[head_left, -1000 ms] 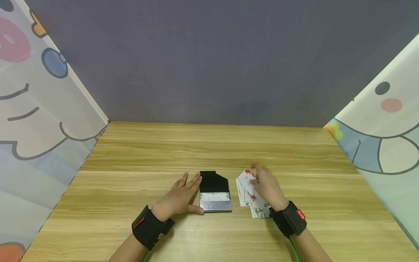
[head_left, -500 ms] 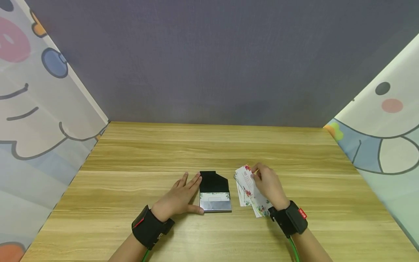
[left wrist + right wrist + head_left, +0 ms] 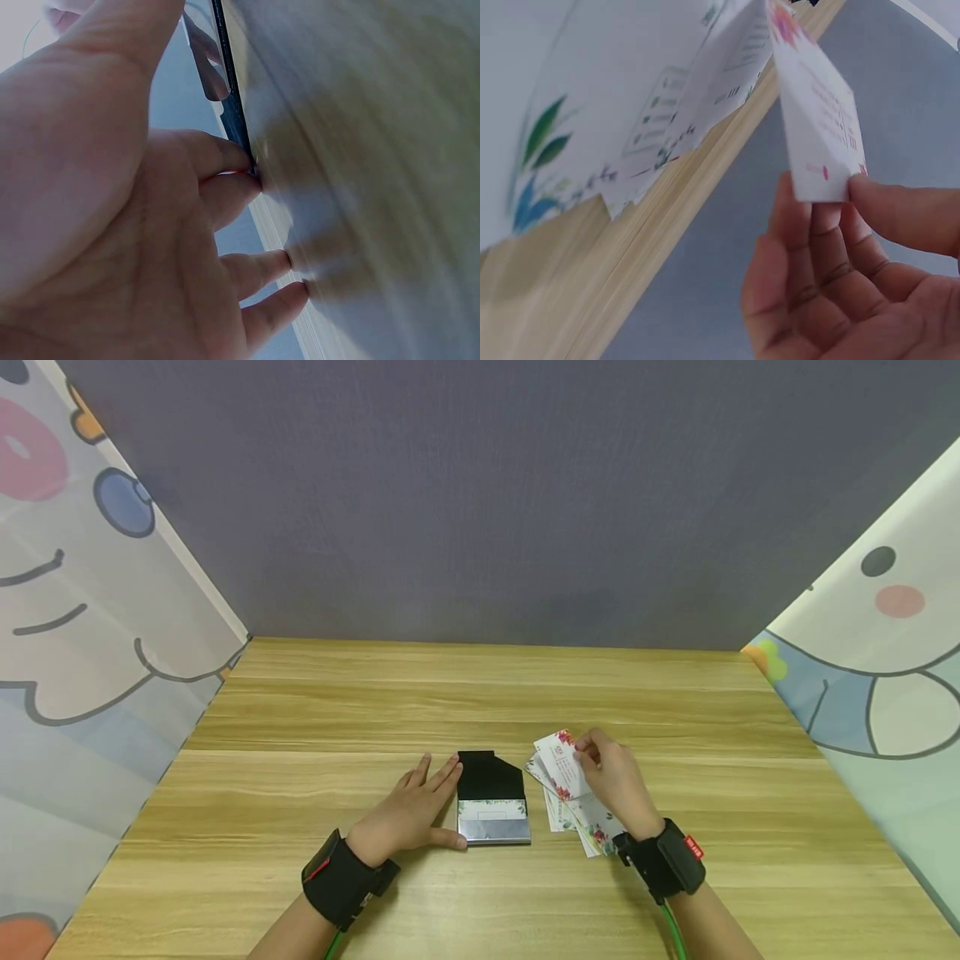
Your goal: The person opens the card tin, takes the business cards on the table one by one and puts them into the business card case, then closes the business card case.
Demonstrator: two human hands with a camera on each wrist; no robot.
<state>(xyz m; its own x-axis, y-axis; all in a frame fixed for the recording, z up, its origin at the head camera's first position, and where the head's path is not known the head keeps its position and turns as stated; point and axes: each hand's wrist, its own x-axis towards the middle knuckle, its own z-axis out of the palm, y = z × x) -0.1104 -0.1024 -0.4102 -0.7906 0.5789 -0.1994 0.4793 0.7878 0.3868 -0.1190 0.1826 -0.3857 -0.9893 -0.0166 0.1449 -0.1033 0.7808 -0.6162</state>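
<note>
An opened business card case (image 3: 489, 779) lies mid-table, with a black inner lid and a shiny metal front pocket. White cards (image 3: 492, 810) with green leaves stick out of the pocket. My left hand (image 3: 411, 817) rests at its left side, fingers spread, fingertips (image 3: 247, 156) and thumb touching its edge. On the right, my right hand (image 3: 618, 783) pinches a white business card (image 3: 558, 756) with red flowers between thumb and fingers. In the right wrist view the held card (image 3: 821, 120) is raised and tilted. Beneath it lie several fanned-out flowered cards (image 3: 597, 820), partly hidden by my hand.
The wooden table (image 3: 360, 702) reaches back to a dark grey panel (image 3: 480, 527). Sheets with cartoon prints (image 3: 97, 610) hang at both sides. Each wrist wears a black band (image 3: 347, 878) with a green cable.
My right hand has pinched the top card and lifted it off the fanned pile, slightly up and to the left. Another card below has shifted left. The left hand and case stay still.
</note>
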